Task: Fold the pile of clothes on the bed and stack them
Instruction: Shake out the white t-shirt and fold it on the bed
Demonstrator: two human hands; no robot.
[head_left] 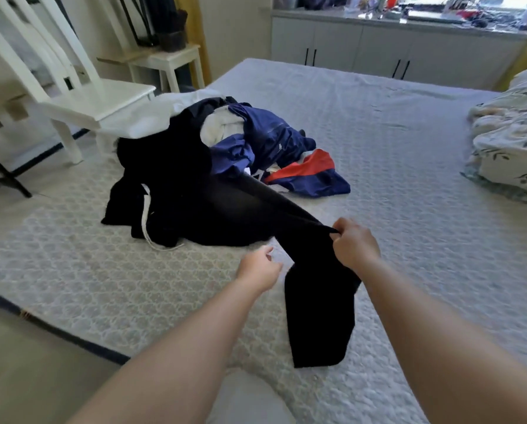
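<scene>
A heap of clothes (195, 160) lies on the left half of the bed (393, 166): black garments, a blue one, a white one and a red-and-blue piece (308, 175). A long black garment (314, 301) stretches out of the heap toward me. My right hand (355, 244) pinches its upper edge and lifts it off the cover. My left hand (260, 269) hovers just left of that garment with loosely curled fingers and holds nothing. A white drawstring (146, 215) trails from the black clothes.
A white chair (81, 96) stands at the bed's left side, touching the heap. A crumpled floral duvet (513, 142) fills the right edge. Grey cabinets (378, 47) with a cluttered top run along the far wall. A small white side table (170, 61) stands behind the chair.
</scene>
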